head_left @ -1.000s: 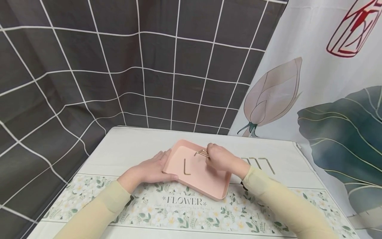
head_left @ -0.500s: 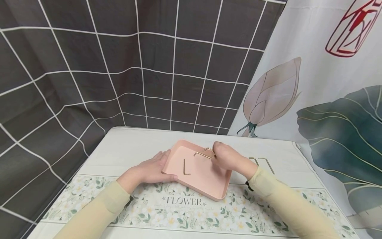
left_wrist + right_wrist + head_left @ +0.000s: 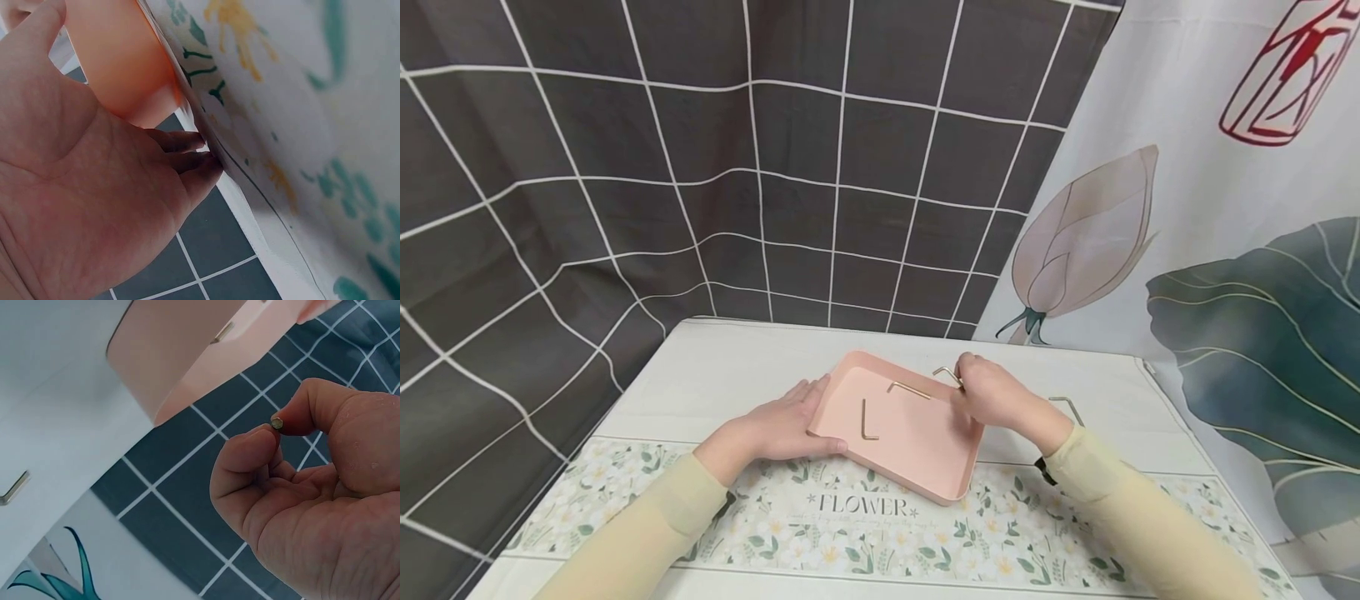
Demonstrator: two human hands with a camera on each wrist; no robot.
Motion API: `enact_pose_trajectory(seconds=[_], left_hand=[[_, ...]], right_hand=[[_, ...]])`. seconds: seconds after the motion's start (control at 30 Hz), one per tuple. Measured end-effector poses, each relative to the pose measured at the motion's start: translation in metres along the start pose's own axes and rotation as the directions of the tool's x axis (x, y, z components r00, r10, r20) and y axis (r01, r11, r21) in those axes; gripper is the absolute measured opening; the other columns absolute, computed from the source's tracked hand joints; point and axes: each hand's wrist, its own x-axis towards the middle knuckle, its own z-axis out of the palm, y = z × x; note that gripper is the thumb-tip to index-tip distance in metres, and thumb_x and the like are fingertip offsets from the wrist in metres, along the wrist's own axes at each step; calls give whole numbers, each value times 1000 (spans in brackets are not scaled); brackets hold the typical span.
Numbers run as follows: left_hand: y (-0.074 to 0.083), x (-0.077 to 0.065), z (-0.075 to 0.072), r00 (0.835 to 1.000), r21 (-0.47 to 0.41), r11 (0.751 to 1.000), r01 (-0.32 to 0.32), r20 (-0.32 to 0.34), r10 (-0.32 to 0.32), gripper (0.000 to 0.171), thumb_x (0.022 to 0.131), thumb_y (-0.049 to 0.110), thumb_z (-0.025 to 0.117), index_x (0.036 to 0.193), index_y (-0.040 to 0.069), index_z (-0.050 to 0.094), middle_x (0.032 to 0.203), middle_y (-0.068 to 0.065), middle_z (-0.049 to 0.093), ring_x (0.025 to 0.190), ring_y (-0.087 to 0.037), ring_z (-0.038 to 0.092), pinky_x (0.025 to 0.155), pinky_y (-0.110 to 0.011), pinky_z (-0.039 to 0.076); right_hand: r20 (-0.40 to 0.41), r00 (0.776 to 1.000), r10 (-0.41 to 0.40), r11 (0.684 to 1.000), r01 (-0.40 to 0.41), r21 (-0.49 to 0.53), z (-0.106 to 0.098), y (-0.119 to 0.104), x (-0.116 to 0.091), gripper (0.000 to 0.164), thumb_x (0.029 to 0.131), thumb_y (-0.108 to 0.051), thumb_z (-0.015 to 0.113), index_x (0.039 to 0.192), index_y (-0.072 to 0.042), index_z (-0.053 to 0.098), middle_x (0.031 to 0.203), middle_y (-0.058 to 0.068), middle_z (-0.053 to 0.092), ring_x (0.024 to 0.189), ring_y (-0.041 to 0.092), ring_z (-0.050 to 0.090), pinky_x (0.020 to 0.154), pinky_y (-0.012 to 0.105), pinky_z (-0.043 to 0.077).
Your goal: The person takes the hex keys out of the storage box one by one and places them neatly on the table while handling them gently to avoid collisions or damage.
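Observation:
My left hand (image 3: 782, 423) rests against the left corner of a pink rectangular tray (image 3: 917, 486), thumb along the near rim. In the left wrist view its fingers reach past the tray's wall (image 3: 125, 62) to the tabletop. My right hand (image 3: 996, 396) pinches a brass-coloured hex key (image 3: 946, 373) between thumb and forefinger above the tray's right side. Its hexagonal end (image 3: 277, 423) faces the right wrist camera. Inside the tray lie two more hex keys, an upright L-shaped one (image 3: 865, 425) and a slanted one (image 3: 912, 390).
Another hex key (image 3: 1067, 407) lies on the table right of the tray, partly behind my right forearm. A white cloth with a floral band (image 3: 850, 550) covers the table. A dark gridded curtain (image 3: 797, 208) hangs behind, with a leaf-print curtain (image 3: 1090, 250) at right.
My right hand has moved right with its hex key, uncovering the slanted one in the tray. My right forearm now hides hex keys seen earlier on the table. The left hand stays put.

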Motion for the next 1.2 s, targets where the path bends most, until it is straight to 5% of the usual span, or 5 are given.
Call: enact_pose_trajectory(seconds=[0.33, 1.2], left_hand=[[1, 0, -1, 1000, 10, 1000, 0, 1, 0, 129, 95, 85, 61, 178, 2, 8, 185, -17, 14, 170, -46, 13, 133, -65, 26], [2, 0, -1, 1000, -1, 1000, 8, 3, -8, 130, 94, 85, 63, 179, 3, 7, 185, -18, 15, 170, -46, 13, 132, -66, 26]], right_hand=[[-39, 999, 22, 999, -20, 43, -7, 18, -8, 13, 87, 1, 66, 98, 1, 59, 84, 7, 58, 76, 23, 54, 66, 38, 51], [-37, 987, 159, 987, -158, 27, -19, 63, -40, 18, 95, -2, 67, 105, 7, 56, 85, 10, 59, 71, 22, 54, 66, 40, 51]])
